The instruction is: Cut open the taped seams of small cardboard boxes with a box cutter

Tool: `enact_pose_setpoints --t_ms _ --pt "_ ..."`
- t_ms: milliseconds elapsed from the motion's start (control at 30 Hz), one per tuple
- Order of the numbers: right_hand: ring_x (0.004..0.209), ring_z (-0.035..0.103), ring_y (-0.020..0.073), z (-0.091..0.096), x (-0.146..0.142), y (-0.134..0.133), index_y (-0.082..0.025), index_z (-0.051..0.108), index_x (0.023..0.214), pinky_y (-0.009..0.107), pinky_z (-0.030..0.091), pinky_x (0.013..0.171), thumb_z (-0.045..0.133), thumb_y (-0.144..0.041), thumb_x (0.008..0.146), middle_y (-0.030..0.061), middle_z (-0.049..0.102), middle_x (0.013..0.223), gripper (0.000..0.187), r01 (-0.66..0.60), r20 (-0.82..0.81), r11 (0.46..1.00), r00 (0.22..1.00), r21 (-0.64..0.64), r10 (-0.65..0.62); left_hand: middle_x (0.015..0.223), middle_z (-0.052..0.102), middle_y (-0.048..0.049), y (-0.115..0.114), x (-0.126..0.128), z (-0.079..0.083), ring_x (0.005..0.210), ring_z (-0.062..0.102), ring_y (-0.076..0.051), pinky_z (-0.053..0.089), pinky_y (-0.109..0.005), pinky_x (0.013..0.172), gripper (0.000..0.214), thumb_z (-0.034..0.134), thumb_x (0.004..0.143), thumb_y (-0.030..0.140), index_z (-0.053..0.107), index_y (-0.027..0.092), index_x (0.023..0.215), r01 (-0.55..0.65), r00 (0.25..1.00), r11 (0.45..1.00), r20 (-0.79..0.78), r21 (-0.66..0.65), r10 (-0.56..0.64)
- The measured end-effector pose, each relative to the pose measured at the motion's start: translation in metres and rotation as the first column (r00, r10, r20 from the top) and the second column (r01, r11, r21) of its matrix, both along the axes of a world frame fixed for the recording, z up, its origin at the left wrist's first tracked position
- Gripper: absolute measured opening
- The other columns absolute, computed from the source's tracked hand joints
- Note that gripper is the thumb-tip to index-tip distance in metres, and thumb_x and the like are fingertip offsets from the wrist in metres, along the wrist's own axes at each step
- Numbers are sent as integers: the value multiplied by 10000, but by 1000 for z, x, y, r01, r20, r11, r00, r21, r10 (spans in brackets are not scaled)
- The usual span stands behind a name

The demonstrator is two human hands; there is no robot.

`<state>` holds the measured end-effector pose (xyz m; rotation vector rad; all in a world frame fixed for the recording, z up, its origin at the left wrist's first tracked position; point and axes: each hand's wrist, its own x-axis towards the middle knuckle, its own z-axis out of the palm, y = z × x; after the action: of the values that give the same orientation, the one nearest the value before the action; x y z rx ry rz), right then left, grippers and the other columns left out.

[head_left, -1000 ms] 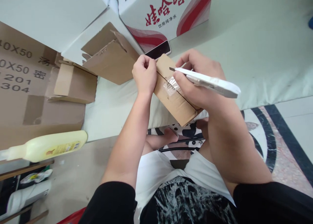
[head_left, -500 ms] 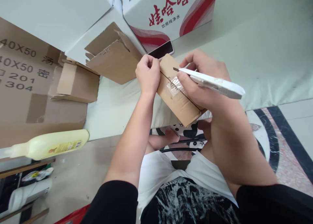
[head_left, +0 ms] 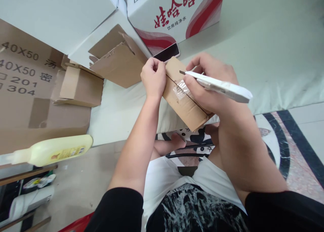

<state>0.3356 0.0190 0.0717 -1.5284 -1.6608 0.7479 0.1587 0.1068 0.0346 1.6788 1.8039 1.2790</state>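
Head view: a small cardboard box (head_left: 184,107), taped shut, is held at the front edge of a cloth-covered table (head_left: 255,66), beneath a utility knife (head_left: 222,86).
The left hand (head_left: 153,77) is curled closed, gripping the box's far left edge. The right hand (head_left: 215,68) grips the white knife, its short blade pointing over the box top near the clear tape (head_left: 181,89); whether it touches cannot be told. Just beyond lies a dark, phone-like slab (head_left: 167,52), beside a red-and-white carton (head_left: 174,21); farther left stands an opened brown box (head_left: 118,63).
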Motion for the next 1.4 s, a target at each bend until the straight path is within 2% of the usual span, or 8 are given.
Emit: enact_pose_setpoints --t_ms 333,533,700,1000,1167,1400 --pt "832 670 295 -4 0 2 -281 639 1033 442 493 753 554 -488 901 42 759 940 260 -16 -27 999 999 40 17 656 496 11 2 -2 -2 748 591 -178 544 -334 817 396 710 929 281 457 222 630 7 1000 999 -2 40 -7" --pt "850 677 303 -1 1 1 -312 606 1007 450 508 759 534 -469 909 55 759 978 198 -13 -15 1000 1000 -9 13 661 477 8 0 -2 -2 776 603 -182 540 -339 842 397 720 919 259 451 218 631 5 1000 999 13 36 -6" --pt "857 684 299 -2 0 2 -311 598 992 436 506 760 560 -453 892 48 754 963 177 -12 -27 1000 1000 21 12 663 481 5 0 -2 -2 832 615 -192 536 -331 848 386 706 917 244 451 217 629 7 1000 999 21 35 -8" --pt "862 684 298 -1 0 1 -296 601 1000 439 502 793 544 -454 906 44 760 957 193 -21 -16 999 1000 38 22 668 472 5 1 -2 -2 801 596 -182 530 -321 835 388 705 920 227 442 217 634 -9 1000 999 19 32 8" --pt "852 690 284 -2 -1 1 -297 612 1017 420 514 756 531 -433 908 37 759 952 192 -11 -13 1000 1000 28 11 676 482 0 0 -2 -1 813 605 -189 525 -320 818 376 665 944 224 448 217 637 -9 1000 1000 22 8 9" --pt "844 698 297 -3 -3 2 -279 631 1045 427 506 755 530 -397 897 23 774 961 215 -9 0 999 1000 32 9 648 498 2 -2 -2 1 730 571 -162 507 -281 748 365 673 922 217 475 214 615 -29 999 999 23 34 28"
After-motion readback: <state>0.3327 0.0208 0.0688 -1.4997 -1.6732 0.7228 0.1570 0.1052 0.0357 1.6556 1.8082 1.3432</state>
